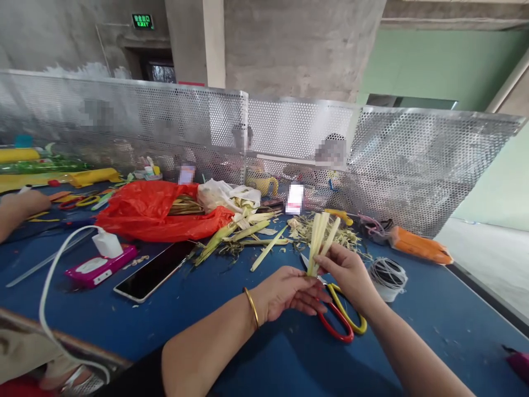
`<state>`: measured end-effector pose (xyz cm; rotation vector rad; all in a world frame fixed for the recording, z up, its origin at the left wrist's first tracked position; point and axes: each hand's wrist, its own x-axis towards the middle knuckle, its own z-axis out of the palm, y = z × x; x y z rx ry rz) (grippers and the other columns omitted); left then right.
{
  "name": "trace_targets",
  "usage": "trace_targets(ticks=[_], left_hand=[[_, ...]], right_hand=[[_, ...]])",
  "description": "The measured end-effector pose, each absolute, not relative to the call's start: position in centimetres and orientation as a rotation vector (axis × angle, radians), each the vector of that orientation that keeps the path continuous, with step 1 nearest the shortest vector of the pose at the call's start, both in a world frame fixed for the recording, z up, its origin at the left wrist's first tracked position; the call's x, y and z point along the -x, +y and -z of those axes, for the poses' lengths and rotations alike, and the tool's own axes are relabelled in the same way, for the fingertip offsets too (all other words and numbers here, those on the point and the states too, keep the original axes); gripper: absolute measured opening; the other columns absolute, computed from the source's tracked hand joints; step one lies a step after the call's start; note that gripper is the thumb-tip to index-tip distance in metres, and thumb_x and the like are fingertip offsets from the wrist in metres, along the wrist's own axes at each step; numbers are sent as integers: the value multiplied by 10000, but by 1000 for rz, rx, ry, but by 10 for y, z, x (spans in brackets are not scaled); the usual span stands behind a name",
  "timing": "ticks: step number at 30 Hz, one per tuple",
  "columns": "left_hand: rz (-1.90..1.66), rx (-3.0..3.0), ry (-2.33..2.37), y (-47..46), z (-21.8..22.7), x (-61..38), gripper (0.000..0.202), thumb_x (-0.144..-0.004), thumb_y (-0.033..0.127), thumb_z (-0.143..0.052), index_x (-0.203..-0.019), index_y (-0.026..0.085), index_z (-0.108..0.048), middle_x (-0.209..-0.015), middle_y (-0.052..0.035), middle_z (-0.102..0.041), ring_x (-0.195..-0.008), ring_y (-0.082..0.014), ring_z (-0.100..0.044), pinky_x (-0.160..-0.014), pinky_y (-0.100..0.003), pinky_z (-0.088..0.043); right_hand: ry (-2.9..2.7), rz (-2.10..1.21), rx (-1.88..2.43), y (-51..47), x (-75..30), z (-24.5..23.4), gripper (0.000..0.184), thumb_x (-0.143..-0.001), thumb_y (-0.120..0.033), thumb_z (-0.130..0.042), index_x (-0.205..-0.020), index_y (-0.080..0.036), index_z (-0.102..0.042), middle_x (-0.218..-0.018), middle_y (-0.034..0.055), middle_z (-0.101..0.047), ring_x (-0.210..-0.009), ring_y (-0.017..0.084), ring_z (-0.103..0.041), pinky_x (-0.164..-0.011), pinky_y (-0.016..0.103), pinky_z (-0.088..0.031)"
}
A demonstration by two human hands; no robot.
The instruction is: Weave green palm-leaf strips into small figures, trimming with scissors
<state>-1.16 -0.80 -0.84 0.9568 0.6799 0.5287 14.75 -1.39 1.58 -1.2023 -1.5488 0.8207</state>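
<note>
My right hand (351,273) pinches a small bundle of pale yellow-green leaf strips (321,237) and holds it upright above the blue table (231,320). My left hand (289,292), with a gold bangle on its wrist, has its fingers closed at the bundle's lower end. Scissors (341,314) with one red and one yellow handle lie on the table right under both hands. More leaf strips (243,231) and a heap of trimmings (330,234) lie just beyond.
A red plastic bag (144,212) holds more leaves. A phone (155,270), a pink power bank (97,267) with a white charger, a spool of white thread (387,275) and an orange object (419,245) lie around. Another person's hand (19,207) rests at far left. A perforated metal screen (413,165) backs the table.
</note>
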Motion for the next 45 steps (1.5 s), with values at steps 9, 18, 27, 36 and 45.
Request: trace_targets(ticks=[9,18,27,36,45], left_hand=[[-590,-723,671,5,5,17,255,-912,292,-543,-899,77,-680,-924,-137,-738,-759,-164,-713,-489,-159,-471],[-684,-499,738,16,-3,23,290,-960,254,-452,-795,86,-622,-706,-61,-689,-493,-53,-602,-338,-114,-311],[-716,-765,699,9,6,17,186,-883,243,-569,-774,106,-631,-624,-34,-645,-396,-35,-479,-328,-138,-206],[-772,-673,749,8,4,18,209,-893,258,-562,-782,104,-650,-739,-67,-684,-519,-59,-577,-367,-134,-282],[-660,-926,647,0,3,16,225,-794,321,-665,-809,96,-664,-591,-6,-595,-394,-25,-398,-344,-173,-114]], right_hand=[[-1608,-321,1126,-27,-141,-16,136,-869,-295,-588,-787,-204,-647,-757,31,-639,-684,172,-570,-637,293,-457],[-2598,660,543,-46,-120,-5,187,-894,-94,-482,-866,-141,-661,-742,60,-649,-722,196,-583,-780,377,-473],[-1690,-255,935,-35,-141,-11,166,-906,-205,-511,-986,-212,-655,-865,42,-679,-794,185,-612,-698,296,-467],[-2312,-269,667,-52,-125,-18,264,-930,-245,-435,-805,-170,-655,-675,53,-622,-645,178,-565,-648,320,-432],[-1563,-399,1249,-31,-140,-13,212,-847,-402,-598,-897,-203,-652,-717,14,-628,-617,150,-571,-600,270,-462]])
